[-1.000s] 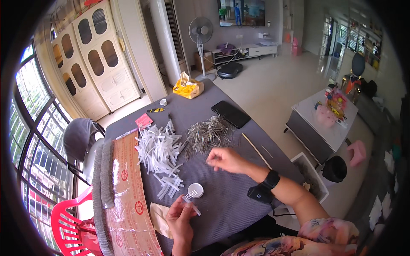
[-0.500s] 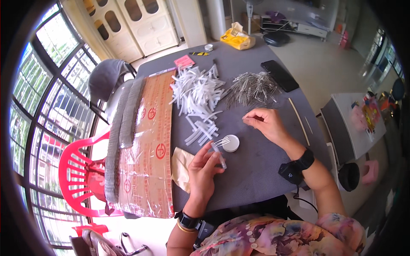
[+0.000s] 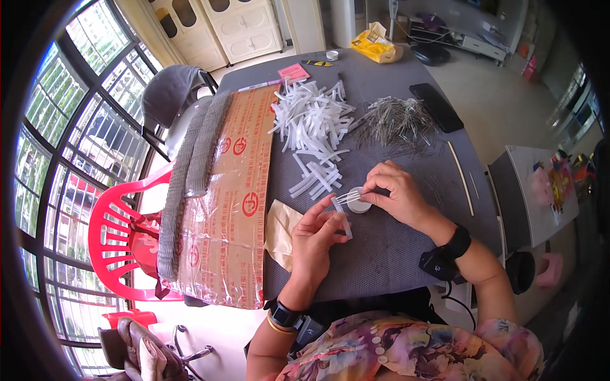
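Note:
My left hand (image 3: 311, 244) is closed on a short translucent plastic tube (image 3: 342, 219), gripped between thumb and fingers. Several thin metal pins (image 3: 347, 197) stick out sideways from the tube's upper part. My right hand (image 3: 399, 195) is pinched close to the free ends of these pins; whatever lies between its fingertips is too small to make out. Under the pins sits a small round white container (image 3: 360, 206), partly covered by the right fingers. Beyond the hands lie a heap of white plastic tube pieces (image 3: 311, 120) and, to its right, a heap of thin metal pins (image 3: 397, 120).
Left of the hands lies a taped cardboard sheet (image 3: 222, 254) with grey knitted rolls (image 3: 181, 203) on it. A cream cloth (image 3: 281, 232) borders it. A black phone (image 3: 436, 108), a thin wooden stick (image 3: 460, 178) and a yellow bag (image 3: 376, 46) rest on the grey table (image 3: 394, 267).
My right hand has moved left and down to the pins sticking out of the tube. My left hand still holds the tube. The whole view has shifted slightly.

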A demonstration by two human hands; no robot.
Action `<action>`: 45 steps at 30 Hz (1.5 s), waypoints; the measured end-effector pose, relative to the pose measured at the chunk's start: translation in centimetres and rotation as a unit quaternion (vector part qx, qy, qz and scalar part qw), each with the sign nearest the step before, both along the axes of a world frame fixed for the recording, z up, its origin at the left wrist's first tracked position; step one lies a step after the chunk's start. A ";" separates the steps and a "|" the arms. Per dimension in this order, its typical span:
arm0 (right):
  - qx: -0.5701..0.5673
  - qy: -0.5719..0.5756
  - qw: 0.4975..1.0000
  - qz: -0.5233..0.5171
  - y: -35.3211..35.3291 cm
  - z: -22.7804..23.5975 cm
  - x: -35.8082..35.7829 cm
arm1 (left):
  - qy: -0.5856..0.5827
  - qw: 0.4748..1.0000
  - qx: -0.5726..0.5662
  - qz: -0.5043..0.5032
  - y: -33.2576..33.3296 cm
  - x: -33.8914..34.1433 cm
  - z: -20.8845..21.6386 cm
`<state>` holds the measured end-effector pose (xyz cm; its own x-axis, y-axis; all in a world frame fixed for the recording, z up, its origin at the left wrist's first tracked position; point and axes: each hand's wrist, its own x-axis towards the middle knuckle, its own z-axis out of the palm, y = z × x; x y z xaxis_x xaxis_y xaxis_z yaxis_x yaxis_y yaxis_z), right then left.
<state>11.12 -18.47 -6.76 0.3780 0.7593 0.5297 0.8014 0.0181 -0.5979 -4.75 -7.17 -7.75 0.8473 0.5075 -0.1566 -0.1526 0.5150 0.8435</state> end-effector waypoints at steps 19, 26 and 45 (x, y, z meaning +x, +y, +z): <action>0.035 0.394 0.918 0.040 -0.6 1.4 -1.5 | -0.010 1.000 -0.018 -0.023 -0.1 0.1 -0.6; 0.039 0.300 0.952 0.045 -0.3 1.2 -2.4 | -0.005 1.000 -0.005 -0.030 -0.1 0.1 -0.2; -0.002 0.297 0.953 0.050 -0.7 0.4 -2.9 | 0.003 0.994 0.110 0.025 -0.9 -0.1 -0.4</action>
<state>8.25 -19.16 -6.31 0.5363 0.8089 0.2409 0.3148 0.0731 -0.9463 -4.81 -8.02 -8.17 0.8195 0.5715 -0.0422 -0.1685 0.3107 0.9354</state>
